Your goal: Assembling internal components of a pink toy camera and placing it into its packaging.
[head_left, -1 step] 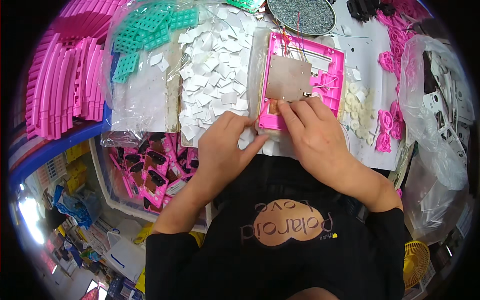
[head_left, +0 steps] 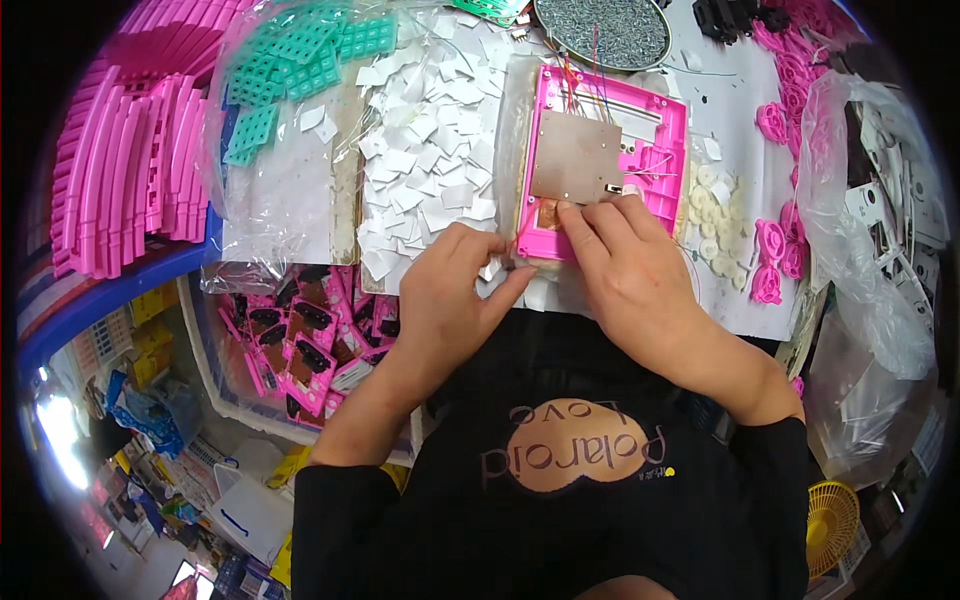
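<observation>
A pink plastic casing lies on a pale pad, with a brown circuit board and red and blue wires inside. At its lower left corner, my left hand is curled, its forefinger by the side wall and its thumb at the lower edge. My right hand reaches over the lower wall with bent fingers close together. Its fingertips press down beside a small copper-brown piece in the corner; anything under them is hidden. A thin red wire runs between the two hands.
White paper-like squares cover the left of the bench, near green moulded pads. A round tray of screws stands behind. Off-white round parts and pink parts lie right; a box of pink assemblies sits lower left.
</observation>
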Action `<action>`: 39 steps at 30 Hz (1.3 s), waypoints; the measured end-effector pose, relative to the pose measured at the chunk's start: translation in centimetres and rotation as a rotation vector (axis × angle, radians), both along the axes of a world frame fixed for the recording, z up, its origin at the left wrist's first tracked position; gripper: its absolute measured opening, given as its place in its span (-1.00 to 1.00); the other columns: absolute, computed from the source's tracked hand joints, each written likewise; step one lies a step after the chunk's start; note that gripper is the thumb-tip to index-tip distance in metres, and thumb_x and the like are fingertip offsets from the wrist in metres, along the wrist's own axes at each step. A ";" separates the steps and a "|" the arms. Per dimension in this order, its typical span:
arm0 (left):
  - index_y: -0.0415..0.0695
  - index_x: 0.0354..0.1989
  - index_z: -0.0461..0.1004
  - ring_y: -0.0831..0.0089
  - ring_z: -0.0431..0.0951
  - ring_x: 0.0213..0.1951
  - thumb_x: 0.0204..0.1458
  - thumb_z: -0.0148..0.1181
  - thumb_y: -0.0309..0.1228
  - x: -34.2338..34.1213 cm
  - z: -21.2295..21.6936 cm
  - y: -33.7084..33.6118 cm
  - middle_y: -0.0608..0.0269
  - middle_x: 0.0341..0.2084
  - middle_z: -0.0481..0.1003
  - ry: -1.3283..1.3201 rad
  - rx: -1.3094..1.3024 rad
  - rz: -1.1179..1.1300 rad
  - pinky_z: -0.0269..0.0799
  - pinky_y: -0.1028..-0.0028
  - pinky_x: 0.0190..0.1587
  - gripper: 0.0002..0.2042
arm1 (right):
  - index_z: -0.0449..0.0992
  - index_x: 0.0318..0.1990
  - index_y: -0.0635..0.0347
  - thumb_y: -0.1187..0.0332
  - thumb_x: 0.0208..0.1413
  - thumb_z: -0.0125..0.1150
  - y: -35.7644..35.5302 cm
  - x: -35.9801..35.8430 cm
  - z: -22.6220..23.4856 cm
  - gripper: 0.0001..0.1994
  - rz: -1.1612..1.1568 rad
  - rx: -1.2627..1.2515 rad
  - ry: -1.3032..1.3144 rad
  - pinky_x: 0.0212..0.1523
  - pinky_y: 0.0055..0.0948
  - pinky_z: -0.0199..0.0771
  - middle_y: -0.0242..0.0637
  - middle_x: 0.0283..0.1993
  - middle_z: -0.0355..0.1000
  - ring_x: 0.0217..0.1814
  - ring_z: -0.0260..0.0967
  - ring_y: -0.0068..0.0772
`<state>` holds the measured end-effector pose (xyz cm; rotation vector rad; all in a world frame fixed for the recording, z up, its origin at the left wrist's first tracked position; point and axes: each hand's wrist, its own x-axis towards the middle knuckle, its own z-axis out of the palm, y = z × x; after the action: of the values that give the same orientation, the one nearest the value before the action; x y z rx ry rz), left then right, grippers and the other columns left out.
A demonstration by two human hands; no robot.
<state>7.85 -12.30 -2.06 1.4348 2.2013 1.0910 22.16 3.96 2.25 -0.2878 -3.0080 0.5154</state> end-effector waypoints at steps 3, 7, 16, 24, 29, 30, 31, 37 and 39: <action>-0.24 -0.28 0.52 0.41 0.42 -0.47 -0.07 0.45 -0.49 0.2 -0.1 0.1 0.22 -0.47 0.44 -0.089 -0.005 0.009 0.31 0.47 -0.43 -0.77 | 0.47 0.11 0.44 0.56 -0.12 0.22 0.0 0.2 -0.1 -0.49 0.025 0.028 -0.002 0.04 -0.24 0.45 -0.10 -0.09 0.41 0.03 0.35 -0.06; -0.25 -0.28 0.53 0.46 0.40 -0.50 -0.04 0.43 -0.49 -0.6 0.5 -0.3 0.26 -0.49 0.44 -0.193 -0.082 -0.014 0.30 0.47 -0.44 -0.79 | 0.51 0.07 0.44 0.46 -0.06 0.15 1.2 0.4 0.1 -0.54 0.140 0.016 0.040 0.02 -0.31 0.40 -0.16 -0.21 0.39 -0.03 0.33 -0.13; -0.27 -0.22 0.54 0.72 0.30 -0.62 0.26 0.20 -0.45 -1.6 4.5 1.2 0.29 -0.46 0.55 -1.123 -0.185 0.043 0.21 0.65 -0.57 -0.88 | 0.55 0.06 0.25 0.49 -0.17 0.34 1.0 0.4 0.3 -0.50 0.086 -0.016 0.105 -0.08 -0.23 0.47 -0.23 -0.19 0.41 -0.05 0.39 -0.13; -0.25 -0.21 0.53 0.72 0.34 -0.66 0.33 0.13 -0.36 0.4 3.3 3.5 0.15 -0.34 0.62 -1.706 -0.127 -0.022 0.12 0.72 -0.68 -0.81 | 0.55 0.00 0.12 0.44 -0.15 0.50 2.0 3.6 1.8 -0.53 -0.042 -0.448 0.344 -0.18 -0.22 0.53 -0.23 -0.16 0.53 -0.16 0.49 -0.09; -0.24 -0.22 0.51 0.72 0.29 -0.67 0.34 0.09 -0.36 1.2 2.9 3.8 0.15 -0.34 0.60 -1.827 -0.088 0.007 0.10 0.71 -0.68 -0.81 | 0.55 -0.01 0.13 0.44 -0.14 0.51 1.1 4.2 0.7 -0.55 -0.279 -0.727 0.315 -0.29 -0.28 0.56 -0.23 -0.18 0.56 -0.21 0.53 -0.16; -0.24 -0.22 0.50 0.72 0.28 -0.67 0.34 0.10 -0.36 1.3 2.9 3.8 0.15 -0.34 0.60 -1.838 -0.089 0.012 0.10 0.71 -0.68 -0.82 | 0.57 -0.06 0.15 0.44 -0.15 0.50 1.1 4.0 0.6 -0.59 -0.272 -0.678 0.360 -0.33 -0.30 0.56 -0.27 -0.21 0.55 -0.23 0.53 -0.21; -0.23 -0.22 0.50 0.72 0.28 -0.67 0.34 0.10 -0.36 1.4 2.8 3.7 0.15 -0.34 0.60 -1.850 -0.087 0.019 0.10 0.71 -0.68 -0.82 | 0.58 -0.09 0.15 0.44 -0.16 0.50 1.3 3.9 0.4 -0.61 -0.204 -0.523 0.414 -0.33 -0.30 0.55 -0.29 -0.22 0.55 -0.24 0.53 -0.23; -0.18 -0.12 0.55 0.66 0.30 -0.68 0.31 0.13 -0.38 1.8 3.2 3.5 0.27 -0.45 0.55 -1.387 -0.309 -0.060 0.16 0.65 -0.63 -0.85 | 0.62 -0.22 0.14 0.41 -0.21 0.50 1.7 4.6 0.4 -0.69 -0.070 -0.122 0.390 -0.35 -0.32 0.51 -0.35 -0.22 0.52 -0.23 0.47 -0.27; -0.19 -0.13 0.58 0.58 0.37 -0.65 0.25 0.20 -0.43 1.4 3.4 3.3 0.24 -0.48 0.53 -0.847 -0.260 -0.145 0.24 0.59 -0.58 -0.88 | 0.63 -0.23 0.13 0.40 -0.22 0.50 2.2 5.0 0.5 -0.70 -0.109 -0.142 0.275 -0.30 -0.30 0.50 -0.36 -0.19 0.51 -0.17 0.44 -0.24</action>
<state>9.26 -8.98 1.37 0.7845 1.5284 1.0466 27.16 6.13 2.72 -0.3558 -2.6793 0.6970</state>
